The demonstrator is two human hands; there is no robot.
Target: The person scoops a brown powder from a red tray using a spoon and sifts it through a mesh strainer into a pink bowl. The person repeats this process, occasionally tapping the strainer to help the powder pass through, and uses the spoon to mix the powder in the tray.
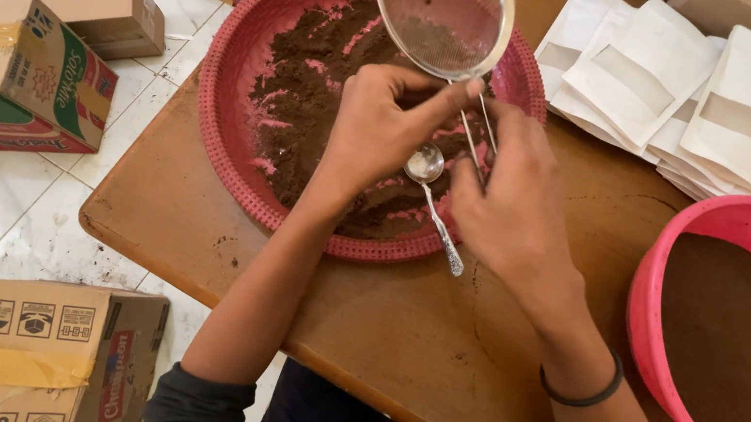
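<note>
The left hand (388,125) is pinching the wire handle of a round metal sieve (441,13), fingers closed, above the red tray (228,73) of brown powder. The right hand (504,200) is gripping the same handle beside it; a spoon (432,194) is lying between the 2 hands.

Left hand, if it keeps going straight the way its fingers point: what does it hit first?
Left hand points up and right toward the sieve, whose wire handle it already grips. Straight on, it would likely meet the sieve's rim first; depth is unclear, since the sieve sits above the red tray.
</note>
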